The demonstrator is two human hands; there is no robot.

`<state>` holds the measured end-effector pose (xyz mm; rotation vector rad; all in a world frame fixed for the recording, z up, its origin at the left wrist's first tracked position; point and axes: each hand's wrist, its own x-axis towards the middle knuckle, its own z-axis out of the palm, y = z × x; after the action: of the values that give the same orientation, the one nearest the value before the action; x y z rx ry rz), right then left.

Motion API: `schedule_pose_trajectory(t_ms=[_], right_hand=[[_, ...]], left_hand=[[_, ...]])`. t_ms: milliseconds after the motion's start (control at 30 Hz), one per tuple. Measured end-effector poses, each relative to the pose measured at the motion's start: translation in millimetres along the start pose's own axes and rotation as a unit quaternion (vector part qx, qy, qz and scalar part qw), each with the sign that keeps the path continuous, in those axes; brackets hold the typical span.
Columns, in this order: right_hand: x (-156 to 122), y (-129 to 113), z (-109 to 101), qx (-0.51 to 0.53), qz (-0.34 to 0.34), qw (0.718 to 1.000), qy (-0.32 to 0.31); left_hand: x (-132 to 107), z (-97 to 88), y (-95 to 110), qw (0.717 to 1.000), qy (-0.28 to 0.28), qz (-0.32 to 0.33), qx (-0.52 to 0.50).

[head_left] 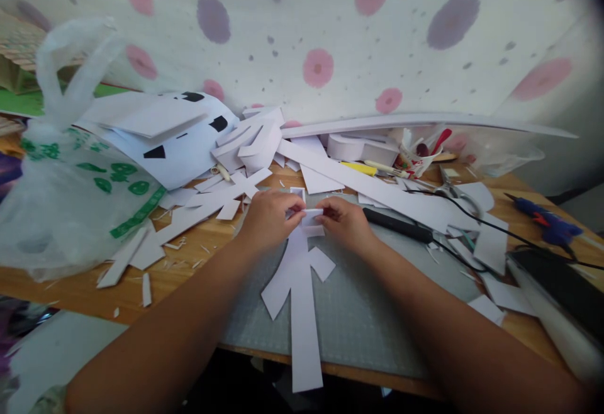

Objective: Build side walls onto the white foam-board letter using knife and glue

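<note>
A white cut-out shape (299,282) with side branches lies on the grey cutting mat (372,319), its long stem reaching past the table's front edge. My left hand (268,218) and my right hand (345,222) meet at its top end. Both are closed in a pinch on a small folded white strip (312,216) that stands at the top of the cut-out. The fingertips of each hand are partly hidden behind the strip.
White board offcuts (330,175) are heaped at the back. A plastic bag (70,200) fills the left. A black tool (399,225), scissors (455,190), a cable and a blue glue gun (547,222) lie to the right. A cup of pens (419,156) stands behind.
</note>
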<state>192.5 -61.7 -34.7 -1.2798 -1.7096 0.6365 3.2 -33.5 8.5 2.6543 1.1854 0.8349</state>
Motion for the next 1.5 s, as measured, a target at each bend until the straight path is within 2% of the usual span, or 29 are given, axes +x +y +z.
schedule_pose_trajectory(t_ms=[267,833,1500], right_hand=[[0.2,4.1,-2.4,0.001,0.019,1.000,0.001],[-0.7,11.8,-5.0,-0.002,0.045,0.999,0.005],[-0.9,11.7,-6.3,-0.056,0.042,0.997,-0.023]], left_hand=[[-0.3,5.6,2.3,0.998,0.031,0.015,0.051],[-1.9,6.8,7.2,0.995,0.032,0.009,0.091],[-2.2,4.4,11.5,0.997,0.015,-0.013,0.074]])
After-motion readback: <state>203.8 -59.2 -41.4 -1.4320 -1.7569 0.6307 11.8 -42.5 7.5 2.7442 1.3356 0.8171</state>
